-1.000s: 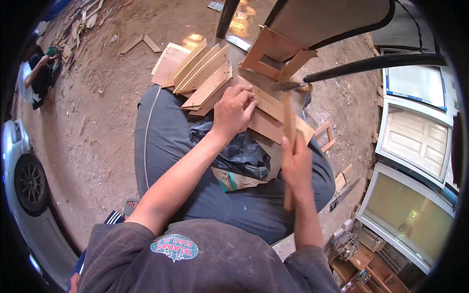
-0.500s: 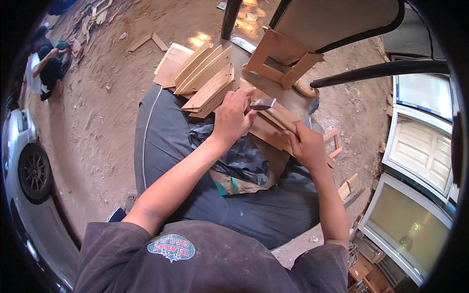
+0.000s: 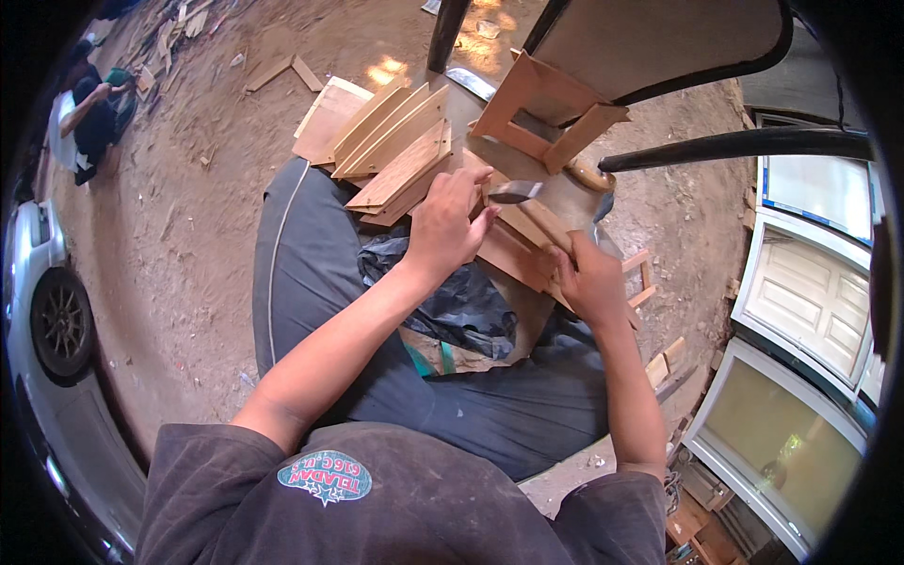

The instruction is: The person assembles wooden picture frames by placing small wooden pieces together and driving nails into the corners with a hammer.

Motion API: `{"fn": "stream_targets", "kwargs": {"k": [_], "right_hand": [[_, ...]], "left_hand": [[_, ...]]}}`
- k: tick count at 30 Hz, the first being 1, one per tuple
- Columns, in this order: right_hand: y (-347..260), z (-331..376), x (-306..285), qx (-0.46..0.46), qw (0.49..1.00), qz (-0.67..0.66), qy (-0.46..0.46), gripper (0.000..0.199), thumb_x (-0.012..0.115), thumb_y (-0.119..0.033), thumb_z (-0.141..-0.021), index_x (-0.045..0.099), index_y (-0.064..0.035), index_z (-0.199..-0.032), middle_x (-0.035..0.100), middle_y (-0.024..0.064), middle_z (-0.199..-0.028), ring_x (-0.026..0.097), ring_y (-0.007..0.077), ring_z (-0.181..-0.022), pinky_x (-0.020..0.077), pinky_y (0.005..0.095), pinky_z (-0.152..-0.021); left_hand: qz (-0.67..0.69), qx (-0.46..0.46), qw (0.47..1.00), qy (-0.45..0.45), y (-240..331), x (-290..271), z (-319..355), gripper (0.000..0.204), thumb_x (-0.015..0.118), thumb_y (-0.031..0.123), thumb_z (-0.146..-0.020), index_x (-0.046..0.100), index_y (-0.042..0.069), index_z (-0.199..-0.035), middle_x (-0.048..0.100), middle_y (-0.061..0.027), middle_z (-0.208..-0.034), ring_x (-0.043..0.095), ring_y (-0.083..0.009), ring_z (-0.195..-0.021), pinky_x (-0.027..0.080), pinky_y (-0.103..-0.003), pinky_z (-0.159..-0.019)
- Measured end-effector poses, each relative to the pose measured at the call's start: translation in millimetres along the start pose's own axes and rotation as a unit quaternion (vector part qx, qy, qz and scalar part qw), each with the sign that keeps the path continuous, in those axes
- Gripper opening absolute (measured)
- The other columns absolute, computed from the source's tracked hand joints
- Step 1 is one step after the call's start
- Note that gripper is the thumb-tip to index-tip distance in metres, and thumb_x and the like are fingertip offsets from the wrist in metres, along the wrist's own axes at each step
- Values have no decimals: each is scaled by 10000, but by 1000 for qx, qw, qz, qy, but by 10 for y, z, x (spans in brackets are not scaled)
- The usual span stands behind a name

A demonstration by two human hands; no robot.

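In front of my lap my right hand (image 3: 595, 278) is closed round the wooden handle of a hammer (image 3: 516, 193), whose dark metal head lies close to my left fingertips. My left hand (image 3: 450, 221) has its fingers bent in a pinch over the wooden pieces, and whatever sits between them is too small or hidden to name. Under both hands lies a reddish-brown wooden board (image 3: 513, 256). Just left of my left hand, several thin wooden panels (image 3: 400, 151) stand fanned and leaning against one another, with small dark holes near some ends.
A chair (image 3: 678, 47) with dark legs stands ahead, a wooden frame (image 3: 532, 104) leaning by it. Dark plastic (image 3: 461, 306) lies between my legs. White-framed panels (image 3: 800, 292) line the right, a car (image 3: 61, 320) the left. Another person (image 3: 85, 122) crouches at far left.
The hammer head has tilted slightly and shifted a little right, near my left fingers. Both hands keep nearly the same places while the whole view moves slightly.
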State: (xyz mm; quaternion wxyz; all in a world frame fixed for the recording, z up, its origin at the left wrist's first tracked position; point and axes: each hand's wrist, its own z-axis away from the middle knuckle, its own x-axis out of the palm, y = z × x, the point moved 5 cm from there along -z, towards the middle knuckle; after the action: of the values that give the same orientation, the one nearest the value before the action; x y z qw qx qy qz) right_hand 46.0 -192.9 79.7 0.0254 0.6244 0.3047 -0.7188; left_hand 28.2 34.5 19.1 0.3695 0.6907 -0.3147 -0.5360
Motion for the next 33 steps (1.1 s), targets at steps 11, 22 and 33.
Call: {"fn": "stream_targets", "kwargs": {"k": [11,22,33], "right_hand": [[-6,11,-11,-3,999,33,-6,219,720,-265,-988,623,-68,-991,651,185,-743,688,404,-702,521,472,-602],[-14,49,-91,18,999,-10,40,214,756,-213,-955,647,-60,-1057,678,181,-800,683,401,-690,529,479,-608],[-10,132,17,-96,995,18,31,271,794,-160,-856,665,-60,-1072,668,149,-830,688,360,-707,540,443,-622]], "left_hand": [[11,2,1000,4,12,8,21,494,843,176,-858,634,98,-1299,696,-92,-1132,670,-287,-1007,556,-407,-883],[6,10,1000,7,13,-11,18,486,839,189,-862,634,102,-1294,695,-96,-1124,667,-290,-989,564,-404,-858],[-1,29,1000,5,53,-12,8,446,789,153,-879,637,95,-1294,678,-105,-1106,659,-304,-1003,556,-424,-868]]}}
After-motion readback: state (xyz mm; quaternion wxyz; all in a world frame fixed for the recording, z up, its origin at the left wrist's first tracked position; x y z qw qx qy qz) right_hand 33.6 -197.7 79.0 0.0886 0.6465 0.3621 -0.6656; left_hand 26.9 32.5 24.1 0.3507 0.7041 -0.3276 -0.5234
